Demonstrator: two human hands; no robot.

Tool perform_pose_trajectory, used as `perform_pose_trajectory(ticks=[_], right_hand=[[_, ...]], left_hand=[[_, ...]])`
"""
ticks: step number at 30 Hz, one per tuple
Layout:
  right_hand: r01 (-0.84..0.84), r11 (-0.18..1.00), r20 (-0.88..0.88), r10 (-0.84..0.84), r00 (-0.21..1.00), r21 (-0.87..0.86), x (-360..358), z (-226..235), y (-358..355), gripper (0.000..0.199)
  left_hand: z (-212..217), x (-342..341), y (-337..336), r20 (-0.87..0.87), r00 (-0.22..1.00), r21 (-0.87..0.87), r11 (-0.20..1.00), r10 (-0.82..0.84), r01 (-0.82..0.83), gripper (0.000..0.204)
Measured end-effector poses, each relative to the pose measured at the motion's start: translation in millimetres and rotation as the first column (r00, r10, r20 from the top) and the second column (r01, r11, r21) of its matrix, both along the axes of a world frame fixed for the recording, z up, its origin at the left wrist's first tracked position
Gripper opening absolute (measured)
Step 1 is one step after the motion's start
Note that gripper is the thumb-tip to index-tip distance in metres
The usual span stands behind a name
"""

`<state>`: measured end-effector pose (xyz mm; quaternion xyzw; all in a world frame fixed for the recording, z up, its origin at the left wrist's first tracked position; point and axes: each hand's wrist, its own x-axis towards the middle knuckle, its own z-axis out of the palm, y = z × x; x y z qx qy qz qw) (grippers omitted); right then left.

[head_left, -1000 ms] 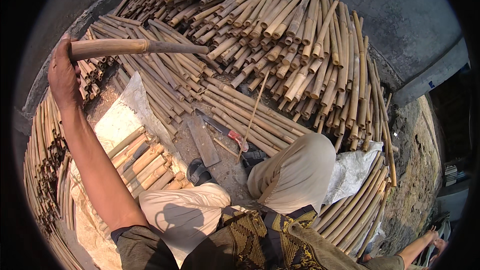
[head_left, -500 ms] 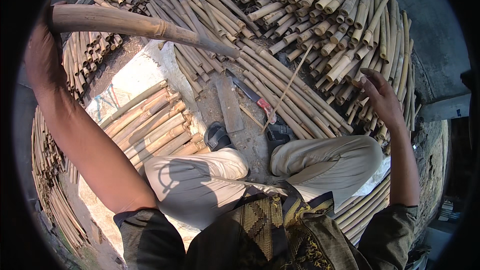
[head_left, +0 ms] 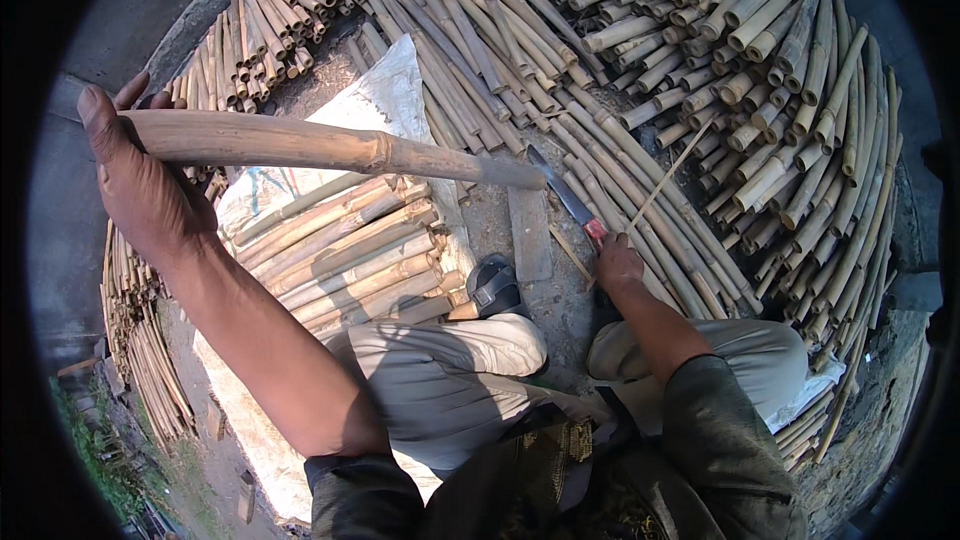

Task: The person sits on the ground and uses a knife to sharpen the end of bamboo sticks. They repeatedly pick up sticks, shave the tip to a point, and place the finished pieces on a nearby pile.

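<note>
At upper left of the frame, the left hand point(head_left: 140, 185) has its fingers curled tight around the thick end of a bamboo pole point(head_left: 330, 148), holding it level so the tapered tip reaches frame centre over a wooden block point(head_left: 530, 235) on the ground. Right of centre, the right hand point(head_left: 620, 265) closes on the red handle of a knife point(head_left: 565, 195), blade angled up toward the tip, probably to trim it. Cut bamboo stacks point(head_left: 760, 70) lie within reach; finished lengths point(head_left: 350, 255) rest on a white sack point(head_left: 385, 95) beside the knee.
</note>
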<state>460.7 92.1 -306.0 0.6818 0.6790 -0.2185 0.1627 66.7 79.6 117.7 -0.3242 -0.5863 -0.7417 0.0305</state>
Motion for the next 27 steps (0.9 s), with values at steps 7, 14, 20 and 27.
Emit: perform_pose_trajectory(ticks=[7, 14, 20, 27], right_hand=[[0.242, 0.968, -0.147, -0.229, 0.962, 0.073, -4, 1, -3, 0.047], [0.230, 0.934, 0.043, -0.251, 0.967, 0.273, 39, 49, 28, 0.051], [-0.058, 0.671, -0.086, 0.180, 0.980, 0.739, 22, 80, 35, 0.039], [0.087, 0.955, -0.230, -0.021, 0.973, 0.282, -17, 18, 0, 0.024]], left_hand=[[-7, -13, 3, 0.235, 0.935, 0.323, 0.929, -0.266, 0.183, 0.062], [-3, -31, -13, 0.218, 0.940, 0.287, 0.938, -0.263, 0.196, 0.061], [5, -49, -18, 0.179, 0.944, 0.232, 0.944, -0.278, 0.234, 0.055], [13, -34, -27, 0.168, 0.963, 0.174, 0.968, -0.212, 0.183, 0.052]])
